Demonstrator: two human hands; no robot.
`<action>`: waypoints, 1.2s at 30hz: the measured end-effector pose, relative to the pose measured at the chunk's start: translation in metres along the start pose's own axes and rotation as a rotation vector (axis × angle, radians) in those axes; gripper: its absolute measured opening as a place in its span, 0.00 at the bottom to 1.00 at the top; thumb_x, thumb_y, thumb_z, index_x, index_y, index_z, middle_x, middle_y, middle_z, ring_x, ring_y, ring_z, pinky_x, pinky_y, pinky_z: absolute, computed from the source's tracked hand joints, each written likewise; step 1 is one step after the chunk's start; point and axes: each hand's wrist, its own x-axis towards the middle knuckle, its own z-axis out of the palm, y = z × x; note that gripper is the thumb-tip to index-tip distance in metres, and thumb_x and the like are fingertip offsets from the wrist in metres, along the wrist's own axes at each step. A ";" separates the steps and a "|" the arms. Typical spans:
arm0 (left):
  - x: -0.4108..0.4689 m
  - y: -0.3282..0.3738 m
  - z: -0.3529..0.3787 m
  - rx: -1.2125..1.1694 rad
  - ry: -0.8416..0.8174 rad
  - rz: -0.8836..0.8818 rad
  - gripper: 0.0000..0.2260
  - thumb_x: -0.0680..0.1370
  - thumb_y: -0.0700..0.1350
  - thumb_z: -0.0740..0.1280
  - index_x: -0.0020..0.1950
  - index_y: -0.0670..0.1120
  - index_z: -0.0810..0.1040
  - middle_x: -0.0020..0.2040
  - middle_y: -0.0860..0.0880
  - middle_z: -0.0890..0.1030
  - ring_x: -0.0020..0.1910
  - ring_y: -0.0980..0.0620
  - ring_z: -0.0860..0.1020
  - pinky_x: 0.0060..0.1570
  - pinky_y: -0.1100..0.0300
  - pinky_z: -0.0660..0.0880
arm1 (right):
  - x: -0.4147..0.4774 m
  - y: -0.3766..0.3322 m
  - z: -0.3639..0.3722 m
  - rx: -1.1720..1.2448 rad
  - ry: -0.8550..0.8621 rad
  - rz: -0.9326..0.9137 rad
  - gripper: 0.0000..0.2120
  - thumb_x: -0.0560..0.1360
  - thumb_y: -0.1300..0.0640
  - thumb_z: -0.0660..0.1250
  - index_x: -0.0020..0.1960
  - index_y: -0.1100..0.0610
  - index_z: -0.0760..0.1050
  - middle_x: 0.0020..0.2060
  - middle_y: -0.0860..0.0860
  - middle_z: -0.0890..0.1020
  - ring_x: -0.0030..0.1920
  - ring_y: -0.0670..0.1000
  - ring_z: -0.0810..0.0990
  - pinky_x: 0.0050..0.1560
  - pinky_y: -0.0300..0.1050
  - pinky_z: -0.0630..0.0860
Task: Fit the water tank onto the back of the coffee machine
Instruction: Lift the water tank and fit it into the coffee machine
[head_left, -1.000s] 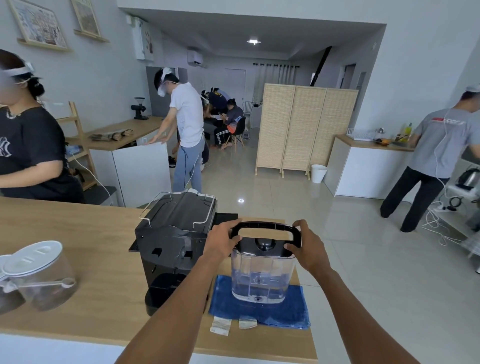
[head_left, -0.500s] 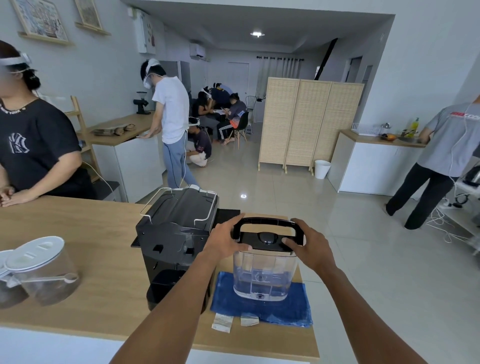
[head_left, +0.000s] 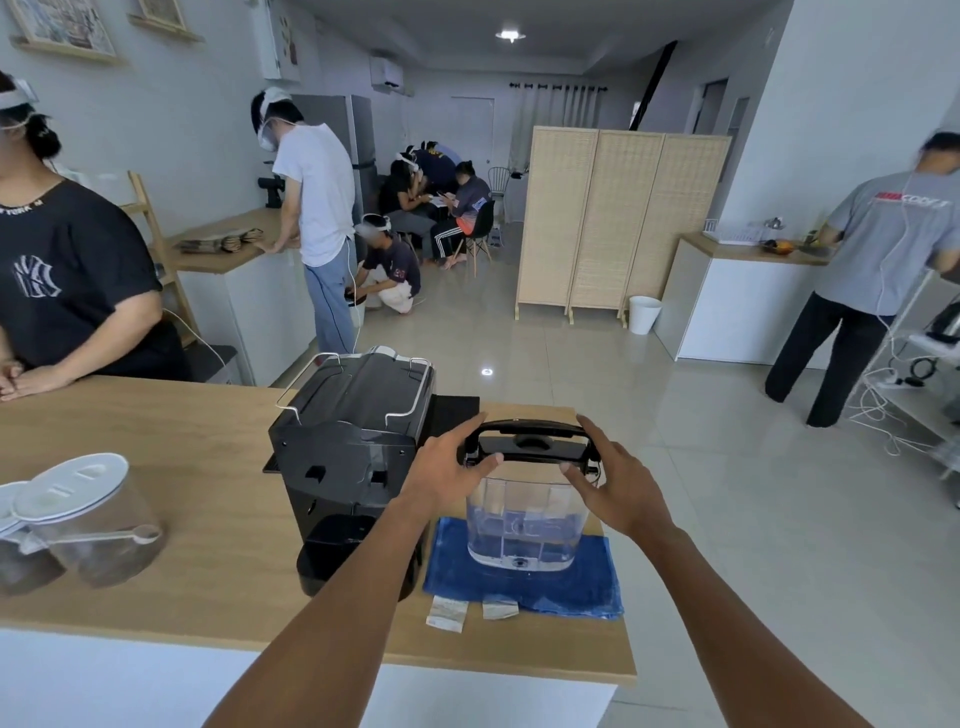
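Observation:
A clear water tank (head_left: 524, 519) with a black lid and black handle stands on a blue cloth (head_left: 566, 587), partly filled with water. My left hand (head_left: 447, 467) grips the tank's left top edge, thumb across the front. My right hand (head_left: 610, 480) holds its right top edge, fingers curled over the handle end. The black coffee machine (head_left: 348, 457) stands just left of the tank on the wooden counter (head_left: 208, 467), its back side toward me, with my left forearm crossing in front of its lower right corner.
Two lidded clear jars (head_left: 88, 519) with brown contents and a scoop stand at the counter's left. Two small paper packets (head_left: 447, 613) lie by the cloth's near edge. A person in a black shirt (head_left: 67, 280) leans on the far left of the counter. The counter's right edge is close to the tank.
Both hands stay on the tank; my fingers have shifted a little lower along the lid's sides. The tank still stands on the cloth. The camera has moved slightly.

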 end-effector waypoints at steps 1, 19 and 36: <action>-0.004 0.002 0.002 -0.013 0.016 -0.017 0.30 0.75 0.62 0.69 0.75 0.62 0.64 0.58 0.48 0.84 0.50 0.51 0.81 0.55 0.58 0.75 | -0.003 0.000 0.001 0.003 0.001 0.004 0.34 0.76 0.34 0.60 0.78 0.38 0.50 0.61 0.54 0.78 0.51 0.54 0.81 0.49 0.47 0.78; -0.013 0.002 0.021 0.011 0.013 -0.076 0.22 0.80 0.60 0.61 0.74 0.59 0.68 0.72 0.50 0.73 0.71 0.48 0.71 0.64 0.45 0.74 | -0.018 0.000 0.018 0.085 -0.003 0.114 0.28 0.78 0.36 0.54 0.76 0.40 0.58 0.65 0.54 0.76 0.59 0.55 0.78 0.56 0.49 0.76; -0.014 -0.014 0.030 0.108 -0.084 0.015 0.25 0.75 0.71 0.52 0.71 0.78 0.50 0.74 0.42 0.68 0.51 0.50 0.82 0.59 0.39 0.75 | -0.005 0.005 0.029 0.102 -0.118 0.152 0.28 0.78 0.33 0.45 0.77 0.35 0.49 0.52 0.56 0.80 0.48 0.53 0.79 0.46 0.47 0.75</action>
